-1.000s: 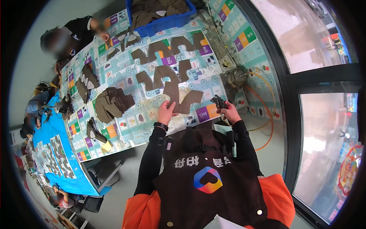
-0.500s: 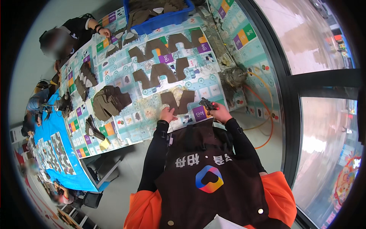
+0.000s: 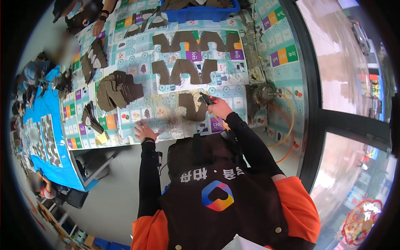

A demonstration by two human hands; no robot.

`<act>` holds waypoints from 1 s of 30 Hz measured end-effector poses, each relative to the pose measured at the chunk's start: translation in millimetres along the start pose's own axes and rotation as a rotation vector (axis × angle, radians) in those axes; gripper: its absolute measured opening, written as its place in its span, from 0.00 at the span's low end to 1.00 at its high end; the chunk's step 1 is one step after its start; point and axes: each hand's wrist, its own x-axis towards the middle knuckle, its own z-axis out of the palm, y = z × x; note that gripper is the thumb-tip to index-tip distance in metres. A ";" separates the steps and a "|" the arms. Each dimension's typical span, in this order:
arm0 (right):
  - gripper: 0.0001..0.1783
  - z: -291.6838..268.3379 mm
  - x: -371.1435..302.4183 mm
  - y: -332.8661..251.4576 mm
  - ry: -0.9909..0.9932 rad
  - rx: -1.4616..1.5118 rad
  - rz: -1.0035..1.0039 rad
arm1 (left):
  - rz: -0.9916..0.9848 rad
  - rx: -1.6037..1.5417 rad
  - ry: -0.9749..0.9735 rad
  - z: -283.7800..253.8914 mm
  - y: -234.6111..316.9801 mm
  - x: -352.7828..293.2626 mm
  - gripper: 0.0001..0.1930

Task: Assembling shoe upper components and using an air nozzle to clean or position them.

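My right hand (image 3: 221, 110) is wrapped round a small black spray gun with red parts (image 3: 205, 98). The gun's front is over a brown U-shaped cut piece (image 3: 186, 103) lying flat near the table's front edge. Over the tabletop to the left, my left hand (image 3: 146, 131) has its fingers spread and holds nothing. Between my left hand and the far side lies a heap of brown pieces (image 3: 114, 91). Two rows of similar pieces, the nearer row (image 3: 160, 71) and the farther row (image 3: 161, 42), lie beyond the piece under the gun.
A blue bin (image 3: 202, 16) of brown pieces stands at the back. Smaller stacks (image 3: 92, 118) and a yellow slip (image 3: 101, 138) lie at the left. A co-worker's hand (image 3: 98, 27) reaches over the far left. Hoses (image 3: 287, 100) curve down at the right, beside a dark window frame (image 3: 341, 121).
My left hand has moved left, off the near brown piece, and its fingers have spread. My right hand has brought the spray gun leftward and farther in over that piece.
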 end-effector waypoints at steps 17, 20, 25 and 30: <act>0.07 16.6 33.4 -8.6 0.000 -0.037 0.100 | 0.006 -0.154 0.099 25.6 -1.1 2.9 0.57; 0.10 16.2 33.8 -9.8 -0.013 -0.054 0.103 | 0.006 -0.155 0.101 25.1 -0.9 3.6 0.57; 0.10 16.5 34.9 -5.2 -0.028 -0.064 0.121 | 0.015 -0.171 0.109 25.9 -0.9 5.0 0.57; 0.10 17.2 31.7 -1.7 -0.018 -0.048 0.105 | 0.025 -0.166 0.122 27.4 -0.7 6.7 0.58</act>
